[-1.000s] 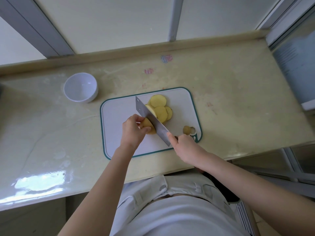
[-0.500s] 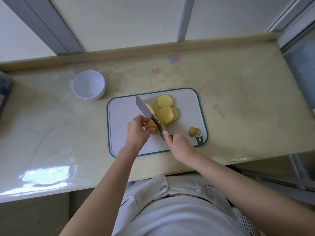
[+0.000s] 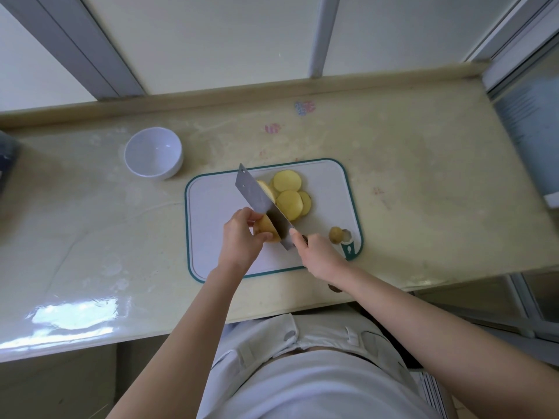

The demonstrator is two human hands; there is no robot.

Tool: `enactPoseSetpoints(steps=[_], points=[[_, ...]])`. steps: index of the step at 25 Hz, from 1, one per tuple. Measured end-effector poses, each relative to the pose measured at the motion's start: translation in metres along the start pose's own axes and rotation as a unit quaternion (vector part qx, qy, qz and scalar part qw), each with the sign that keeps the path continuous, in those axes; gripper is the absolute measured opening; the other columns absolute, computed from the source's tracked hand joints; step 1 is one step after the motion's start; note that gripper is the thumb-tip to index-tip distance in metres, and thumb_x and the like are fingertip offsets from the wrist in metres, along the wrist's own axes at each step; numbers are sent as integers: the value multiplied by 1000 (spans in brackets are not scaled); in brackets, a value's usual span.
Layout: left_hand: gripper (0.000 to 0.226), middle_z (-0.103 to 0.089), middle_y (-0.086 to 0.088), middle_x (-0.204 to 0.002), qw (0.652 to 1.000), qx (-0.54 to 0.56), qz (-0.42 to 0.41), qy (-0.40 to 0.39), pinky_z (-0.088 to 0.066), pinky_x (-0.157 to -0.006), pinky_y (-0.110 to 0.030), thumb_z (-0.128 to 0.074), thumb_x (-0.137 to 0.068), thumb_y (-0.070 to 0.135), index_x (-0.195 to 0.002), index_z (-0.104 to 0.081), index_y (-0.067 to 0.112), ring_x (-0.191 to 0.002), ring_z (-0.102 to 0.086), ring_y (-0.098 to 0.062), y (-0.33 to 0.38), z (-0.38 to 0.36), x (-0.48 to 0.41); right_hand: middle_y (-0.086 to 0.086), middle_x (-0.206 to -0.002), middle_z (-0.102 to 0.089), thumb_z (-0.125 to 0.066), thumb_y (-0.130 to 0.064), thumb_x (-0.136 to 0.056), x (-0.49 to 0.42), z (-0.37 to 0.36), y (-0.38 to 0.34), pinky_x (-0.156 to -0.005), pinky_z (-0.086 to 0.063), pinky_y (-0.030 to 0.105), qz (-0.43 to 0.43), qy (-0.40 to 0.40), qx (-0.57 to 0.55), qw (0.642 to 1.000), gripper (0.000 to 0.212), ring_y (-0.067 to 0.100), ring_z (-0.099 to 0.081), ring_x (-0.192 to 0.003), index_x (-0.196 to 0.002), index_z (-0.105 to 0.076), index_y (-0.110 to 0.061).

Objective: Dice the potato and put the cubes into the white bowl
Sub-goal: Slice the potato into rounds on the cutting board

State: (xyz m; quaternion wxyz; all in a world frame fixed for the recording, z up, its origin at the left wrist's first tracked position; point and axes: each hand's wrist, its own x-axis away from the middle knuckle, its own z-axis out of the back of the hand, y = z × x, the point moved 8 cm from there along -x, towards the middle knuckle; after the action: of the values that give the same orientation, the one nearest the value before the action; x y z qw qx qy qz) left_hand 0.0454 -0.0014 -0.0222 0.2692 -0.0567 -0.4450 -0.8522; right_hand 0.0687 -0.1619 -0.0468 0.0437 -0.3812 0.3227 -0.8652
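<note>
On the white cutting board (image 3: 211,207) with a green rim, my left hand (image 3: 242,237) grips the remaining chunk of potato (image 3: 266,228). My right hand (image 3: 317,252) holds the handle of a cleaver (image 3: 260,201), its forefinger along the blade, and the blade stands against the cut face of the chunk. Several round yellow potato slices (image 3: 289,195) lie overlapping just right of the blade. A small potato end piece (image 3: 335,234) sits near the board's hanging hole. The white bowl (image 3: 153,152) stands empty on the counter, up and left of the board.
The beige counter (image 3: 408,192) ends at a raised ledge at the back and drops off at the front edge near my body. A dark object (image 3: 6,158) shows at the far left edge. A pale appliance (image 3: 535,140) stands at the right.
The cleaver has shifted slightly along the potato chunk between cuts. My left hand keeps its hold on the chunk. The view itself has drifted, so everything sits a little further right in the frame.
</note>
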Motion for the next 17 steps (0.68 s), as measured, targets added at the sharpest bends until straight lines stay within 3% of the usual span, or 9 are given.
enactPoseSetpoints(steps=[10, 17], points=[[30, -61, -4, -104, 1000, 24, 18, 7, -41, -74, -22, -76, -77, 11, -100, -57, 13, -93, -56, -17, -8, 1, -2, 4, -52, -43, -31, -46, -101, 9, 17, -12, -52, -31, 31, 50, 22, 36, 998, 59, 17, -42, -50, -56, -41, -9], [30, -61, 1, -101, 999, 28, -3, 27, -38, -66, -7, -78, -75, 17, -99, -59, 15, -89, -56, -13, -3, 4, 2, 11, -59, -51, -28, -49, -101, 17, 37, -25, -59, -38, 31, 47, 54, 25, 997, 62, 21, -47, -54, -59, -46, -7]])
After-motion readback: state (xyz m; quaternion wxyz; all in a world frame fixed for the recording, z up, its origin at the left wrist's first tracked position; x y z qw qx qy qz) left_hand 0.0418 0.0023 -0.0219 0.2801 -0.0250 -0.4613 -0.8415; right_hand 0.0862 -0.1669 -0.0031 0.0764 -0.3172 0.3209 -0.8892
